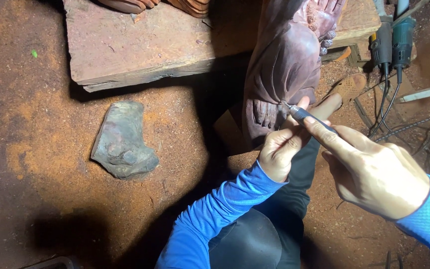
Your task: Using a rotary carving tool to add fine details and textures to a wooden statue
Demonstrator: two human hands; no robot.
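A dark reddish carved wooden figure [284, 65] leans from the thick wooden slab [140, 45] down toward me. My right hand [374, 169] grips a slim grey rotary carving tool [307, 118] like a pen, its tip touching the lower folds of the carving. My left hand [282, 147] is closed at the base of the carving, with thumb and fingers steadying the tool's front end. Both arms wear blue sleeves. My leg in dark trousers stretches under the hands, ending in a sandalled foot [350, 87].
A grey chunk of stone or wood [123, 142] lies on the sawdust-covered ground at left. Two power tools [391, 42] with cords hang or stand at upper right, near a flexible shaft cable [414, 127] and a white strip [426, 92].
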